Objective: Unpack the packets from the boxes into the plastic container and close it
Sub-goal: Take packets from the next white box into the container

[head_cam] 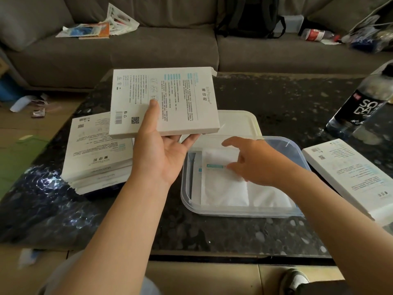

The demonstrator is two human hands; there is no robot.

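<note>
My left hand [158, 150] holds a flat white box [165, 101] up over the table, thumb on its printed face, fingers underneath. My right hand [253, 161] reaches into the clear plastic container [240, 211], fingers spread and resting on white packets [223, 188] lying flat inside. The container's white lid [240, 122] lies behind it, partly hidden by the held box. A stack of similar white boxes [95, 154] sits at the left, and another white box [353, 175] lies at the right edge.
A dark speckled table [212, 231] carries everything. A soda bottle [361, 105] lies at the far right. A grey sofa [148, 50] behind holds papers, a black backpack [251, 18] and another bottle. A shoe [295, 279] shows below the table edge.
</note>
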